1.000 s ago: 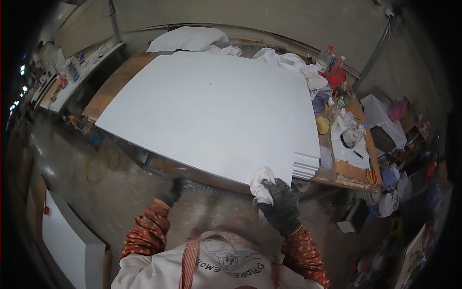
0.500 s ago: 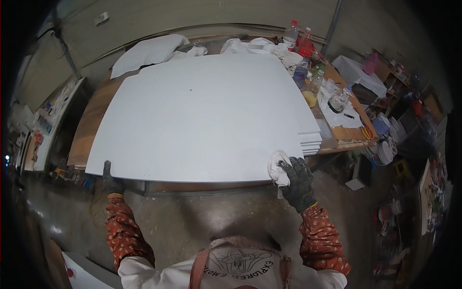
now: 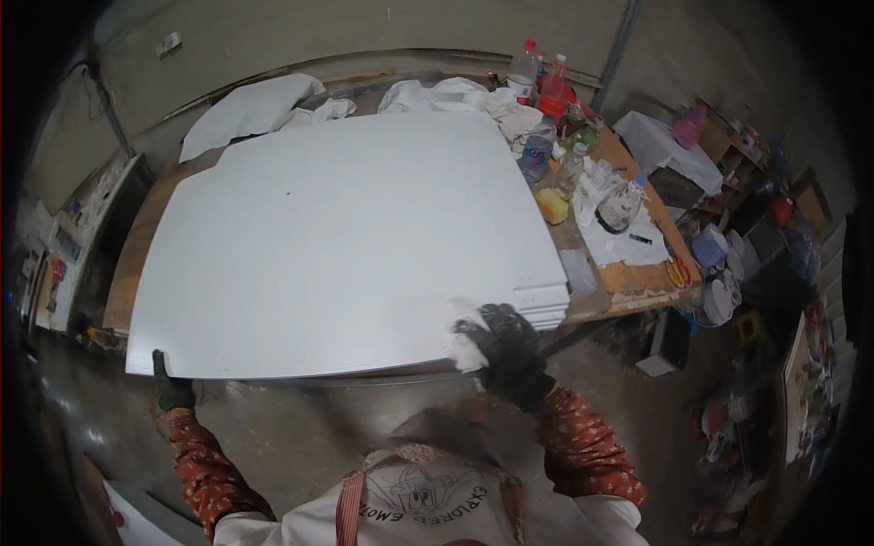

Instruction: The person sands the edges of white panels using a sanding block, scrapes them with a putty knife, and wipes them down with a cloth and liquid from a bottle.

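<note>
Bare concrete wall (image 3: 391, 32) and floor (image 3: 300, 428), cluttered wooden workbench (image 3: 628, 273), shelves (image 3: 765, 209) at right.

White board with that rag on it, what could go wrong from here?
1. The board overhangs the table's near edge; the left hand grips only its corner, so it might tip or slide.
2. The right hand presses a rag by the front edge, above a stack of sheets; a hard push could shift them.
3. Bottles stand close to the board's right side and could be knocked over.
</note>
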`<state>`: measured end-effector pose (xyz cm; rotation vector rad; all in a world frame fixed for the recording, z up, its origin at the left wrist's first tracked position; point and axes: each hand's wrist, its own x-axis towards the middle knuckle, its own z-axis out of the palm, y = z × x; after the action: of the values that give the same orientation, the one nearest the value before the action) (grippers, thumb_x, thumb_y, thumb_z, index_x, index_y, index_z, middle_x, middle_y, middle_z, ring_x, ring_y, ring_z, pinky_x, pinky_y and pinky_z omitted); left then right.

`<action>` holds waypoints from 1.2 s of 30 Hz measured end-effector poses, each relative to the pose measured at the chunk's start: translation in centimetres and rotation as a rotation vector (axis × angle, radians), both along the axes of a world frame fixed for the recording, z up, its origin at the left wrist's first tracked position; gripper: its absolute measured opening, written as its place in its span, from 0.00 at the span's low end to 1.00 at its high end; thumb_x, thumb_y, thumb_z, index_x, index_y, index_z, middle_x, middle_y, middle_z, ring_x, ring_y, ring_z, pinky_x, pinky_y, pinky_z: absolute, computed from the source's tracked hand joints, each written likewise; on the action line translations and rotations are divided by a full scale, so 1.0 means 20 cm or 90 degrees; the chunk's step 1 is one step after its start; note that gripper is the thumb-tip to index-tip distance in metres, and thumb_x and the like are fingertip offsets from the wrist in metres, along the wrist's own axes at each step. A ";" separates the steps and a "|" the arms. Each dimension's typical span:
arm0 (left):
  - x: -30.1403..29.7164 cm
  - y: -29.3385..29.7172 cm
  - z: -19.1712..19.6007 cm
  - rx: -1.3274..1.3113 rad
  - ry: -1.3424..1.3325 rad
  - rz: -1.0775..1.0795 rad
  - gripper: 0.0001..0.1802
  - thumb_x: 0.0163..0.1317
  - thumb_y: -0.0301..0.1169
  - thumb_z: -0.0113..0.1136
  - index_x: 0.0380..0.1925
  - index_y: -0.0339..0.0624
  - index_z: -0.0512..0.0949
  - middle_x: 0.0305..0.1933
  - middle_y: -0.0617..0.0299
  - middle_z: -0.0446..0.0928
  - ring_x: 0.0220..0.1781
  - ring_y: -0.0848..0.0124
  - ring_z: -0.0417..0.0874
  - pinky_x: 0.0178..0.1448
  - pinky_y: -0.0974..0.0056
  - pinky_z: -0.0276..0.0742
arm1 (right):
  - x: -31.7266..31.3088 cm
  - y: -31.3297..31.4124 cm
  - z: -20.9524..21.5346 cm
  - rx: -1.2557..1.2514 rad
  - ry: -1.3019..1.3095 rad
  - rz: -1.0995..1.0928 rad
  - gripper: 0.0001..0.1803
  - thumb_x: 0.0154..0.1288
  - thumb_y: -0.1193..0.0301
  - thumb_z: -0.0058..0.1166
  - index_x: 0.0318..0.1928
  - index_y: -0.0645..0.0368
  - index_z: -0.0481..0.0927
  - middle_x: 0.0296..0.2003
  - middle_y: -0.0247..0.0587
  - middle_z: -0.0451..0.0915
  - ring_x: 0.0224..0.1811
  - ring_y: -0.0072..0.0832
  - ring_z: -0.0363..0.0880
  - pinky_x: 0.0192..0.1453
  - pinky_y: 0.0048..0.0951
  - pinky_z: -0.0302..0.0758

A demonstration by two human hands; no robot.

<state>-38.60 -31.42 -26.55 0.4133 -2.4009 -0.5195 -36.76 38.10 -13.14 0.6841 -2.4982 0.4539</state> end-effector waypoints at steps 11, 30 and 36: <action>-0.14 1.57 0.64 -0.406 -0.107 0.071 0.21 0.65 0.36 0.48 0.58 0.46 0.69 0.64 0.50 0.66 0.66 0.54 0.64 0.68 0.51 0.58 | -0.23 0.94 0.16 -0.283 -0.025 -0.095 0.25 0.54 0.71 0.59 0.54 0.64 0.71 0.50 0.51 0.76 0.52 0.47 0.75 0.56 0.41 0.71; -0.58 2.20 0.72 -0.382 -0.171 -0.148 0.21 0.67 0.36 0.44 0.60 0.47 0.67 0.60 0.54 0.70 0.59 0.54 0.72 0.61 0.53 0.69 | -0.69 1.80 0.37 -0.064 0.156 -0.477 0.23 0.57 0.63 0.59 0.53 0.54 0.74 0.48 0.48 0.77 0.52 0.45 0.75 0.57 0.39 0.70; -0.71 2.92 0.91 -0.460 0.037 -0.494 0.28 0.57 0.32 0.58 0.59 0.43 0.68 0.58 0.51 0.71 0.50 0.57 0.77 0.51 0.57 0.77 | -1.01 2.05 0.34 0.080 -0.041 -0.415 0.25 0.60 0.56 0.53 0.57 0.49 0.71 0.48 0.47 0.77 0.52 0.43 0.74 0.56 0.42 0.69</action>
<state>-52.82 26.92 -8.33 -0.8513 -2.4236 0.0579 -57.04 79.19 -6.40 -0.1251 -2.6357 0.0753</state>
